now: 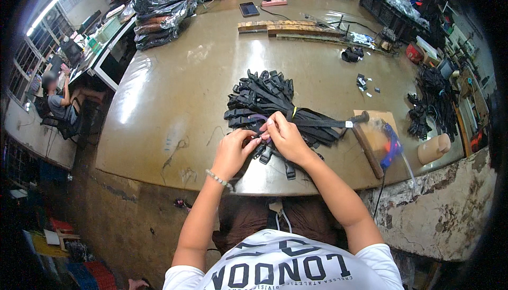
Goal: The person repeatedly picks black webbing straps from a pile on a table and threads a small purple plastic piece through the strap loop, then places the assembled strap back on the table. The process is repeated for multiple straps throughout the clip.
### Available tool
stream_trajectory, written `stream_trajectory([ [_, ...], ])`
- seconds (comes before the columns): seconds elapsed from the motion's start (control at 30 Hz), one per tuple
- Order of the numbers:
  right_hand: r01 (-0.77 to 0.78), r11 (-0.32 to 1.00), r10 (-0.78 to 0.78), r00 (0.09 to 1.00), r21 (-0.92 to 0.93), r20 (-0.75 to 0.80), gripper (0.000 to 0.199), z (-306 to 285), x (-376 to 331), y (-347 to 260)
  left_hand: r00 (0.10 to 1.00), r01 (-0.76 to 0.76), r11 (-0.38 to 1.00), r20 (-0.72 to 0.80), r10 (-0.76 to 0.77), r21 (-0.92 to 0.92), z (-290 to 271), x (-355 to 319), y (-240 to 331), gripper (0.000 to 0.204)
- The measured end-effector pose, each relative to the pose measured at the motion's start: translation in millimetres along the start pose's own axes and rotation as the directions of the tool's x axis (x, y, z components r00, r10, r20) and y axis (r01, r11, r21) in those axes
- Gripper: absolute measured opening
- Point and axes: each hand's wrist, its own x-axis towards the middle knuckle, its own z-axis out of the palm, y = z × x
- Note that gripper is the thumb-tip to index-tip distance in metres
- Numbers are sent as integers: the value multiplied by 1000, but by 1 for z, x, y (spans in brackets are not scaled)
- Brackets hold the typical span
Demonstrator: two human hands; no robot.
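A bundle of black webbing straps (264, 94) with plastic buckles lies on the table in front of me, gathered by a yellow tie (295, 111). At its near side my left hand (235, 151) has its thumb and fingers pinched together on a small black strap piece. My right hand (286, 139) meets it from the right, fingers also closed on this piece, most of which they hide. A thin purple band (259, 116) curves just above the fingertips. Loose black side-release buckles (266, 155) lie just below the hands.
A hammer (368, 149) rests right of the straps, beside cardboard (378, 131), a blue corded glue gun (392, 149) and a beige roll (434, 149). Farther back are wooden strips (291, 28), a phone (248, 9) and plastic-wrapped stacks (163, 12). A person (62, 102) sits at far left.
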Motion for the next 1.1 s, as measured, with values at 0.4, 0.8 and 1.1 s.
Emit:
stream_trajectory([
  [0.4, -120, 985, 125, 992, 128, -29, 22, -3, 3, 5, 964, -58, 987, -248, 94, 151, 18, 3, 7, 11],
  [0.8, -139, 987, 143, 989, -77, 45, 17, -12, 2, 10, 953, -31, 999, -304, 22, -25, 26, -8, 0, 14],
  [1.1, -28, 999, 29, 999, -34, 22, 19, -5, -2, 6, 944, 1, 1000, -329, -10, -27, 29, -12, -1, 14],
])
